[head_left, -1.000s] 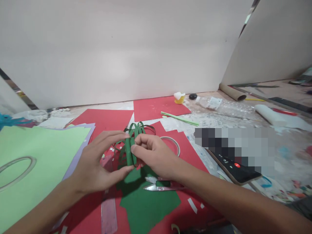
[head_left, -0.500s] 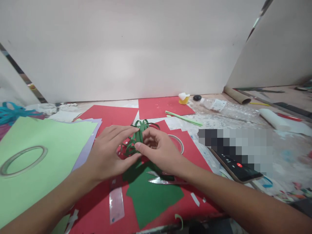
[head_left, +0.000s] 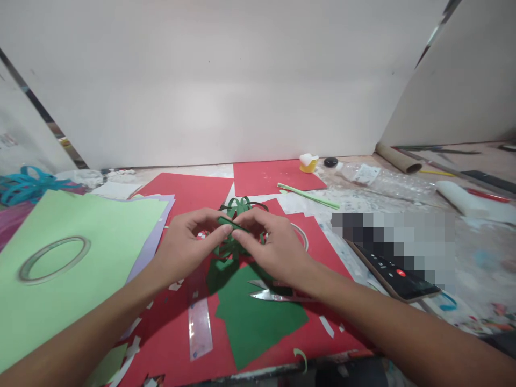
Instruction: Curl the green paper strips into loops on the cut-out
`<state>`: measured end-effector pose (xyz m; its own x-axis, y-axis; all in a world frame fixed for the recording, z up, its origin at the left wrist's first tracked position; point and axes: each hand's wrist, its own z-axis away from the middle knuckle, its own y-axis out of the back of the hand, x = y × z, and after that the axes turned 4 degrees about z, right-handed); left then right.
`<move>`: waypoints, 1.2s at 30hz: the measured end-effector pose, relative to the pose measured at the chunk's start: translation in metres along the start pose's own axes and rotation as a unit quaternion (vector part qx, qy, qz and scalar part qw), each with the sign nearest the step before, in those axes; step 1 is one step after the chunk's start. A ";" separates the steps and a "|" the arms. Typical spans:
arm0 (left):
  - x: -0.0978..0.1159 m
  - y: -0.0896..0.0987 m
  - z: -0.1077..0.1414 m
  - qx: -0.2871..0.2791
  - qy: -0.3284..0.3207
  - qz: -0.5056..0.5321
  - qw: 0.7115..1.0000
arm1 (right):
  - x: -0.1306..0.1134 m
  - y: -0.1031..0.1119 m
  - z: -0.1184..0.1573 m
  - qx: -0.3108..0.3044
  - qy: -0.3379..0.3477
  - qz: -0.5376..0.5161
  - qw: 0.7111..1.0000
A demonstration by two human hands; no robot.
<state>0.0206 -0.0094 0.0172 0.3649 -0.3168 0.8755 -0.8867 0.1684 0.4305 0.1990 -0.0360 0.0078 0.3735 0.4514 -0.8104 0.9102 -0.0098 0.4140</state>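
Note:
Between my two hands is a dark green paper strip [head_left: 228, 221], pinched by the fingertips of my left hand [head_left: 189, 236] on one side and my right hand [head_left: 272, 239] on the other. Just behind and below it lies a bundle of looped green paper strips [head_left: 229, 248], partly hidden by my fingers. Underneath, a cut green paper sheet [head_left: 258, 328] rests on red paper [head_left: 161, 333]. Open scissors [head_left: 270, 295] lie on the green sheet below my right hand, their handles hidden by that forearm.
A clear ruler [head_left: 200, 330] lies nearer me. Left is light green paper [head_left: 100, 226] with a tape roll [head_left: 27, 272] on it; another roll [head_left: 302, 236] sits behind my right hand. Rightward are a phone [head_left: 387, 269], a plastic bottle [head_left: 387, 177], a yellow cup [head_left: 308, 165] and pale green strips [head_left: 308, 195].
My hands have come together above the looped bundle, and both now pinch a dark green strip. The view has shifted slightly, so the table appears a little further right.

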 end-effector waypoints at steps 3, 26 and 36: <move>-0.002 -0.001 0.000 -0.007 0.000 0.041 0.999 | -0.001 0.001 0.000 0.003 -0.001 0.009 1.000; 0.001 -0.007 0.002 0.012 0.036 0.207 0.978 | -0.011 0.004 -0.002 -0.018 -0.058 -0.093 0.994; 0.010 -0.007 0.003 0.001 0.074 0.163 0.984 | -0.011 0.001 -0.001 0.009 -0.043 -0.039 0.998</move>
<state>0.0293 -0.0163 0.0224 0.0983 -0.1076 0.9893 -0.9637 0.2377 0.1216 0.1959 -0.0404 0.0173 0.3140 0.3726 -0.8733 0.9401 0.0065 0.3408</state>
